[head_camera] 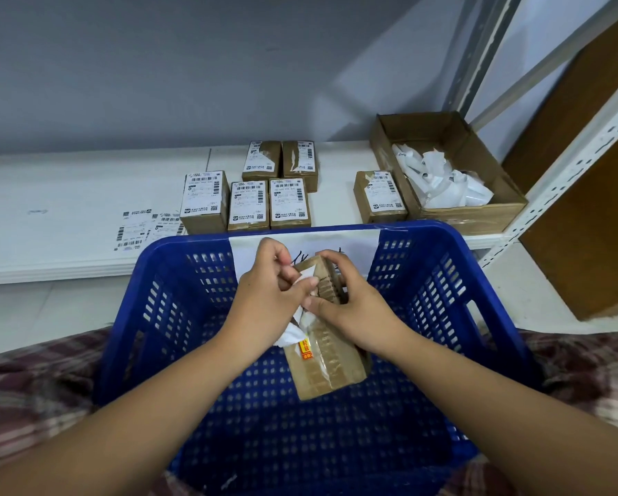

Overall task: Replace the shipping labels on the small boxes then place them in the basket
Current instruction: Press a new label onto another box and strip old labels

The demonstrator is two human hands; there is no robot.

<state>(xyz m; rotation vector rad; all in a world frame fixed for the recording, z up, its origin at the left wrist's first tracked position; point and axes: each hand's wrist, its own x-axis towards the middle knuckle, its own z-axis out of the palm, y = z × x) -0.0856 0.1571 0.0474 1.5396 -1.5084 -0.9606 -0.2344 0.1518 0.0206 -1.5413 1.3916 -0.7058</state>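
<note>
Right above the blue perforated plastic basket (443, 281), both hands work on one small brown tape-wrapped cardboard box (327, 359). The left hand (264, 298) pinches a crumpled white label strip (293, 331) between thumb and fingers, partly lifted off the box. The right hand (350, 298) is closed around the box's far end. Six similar labelled boxes (250, 205) stand on the white shelf (67, 216) beyond the basket, beside an open cardboard carton of white paper scraps (447, 173), with loose printed labels (146, 227) lying to their left.
</note>
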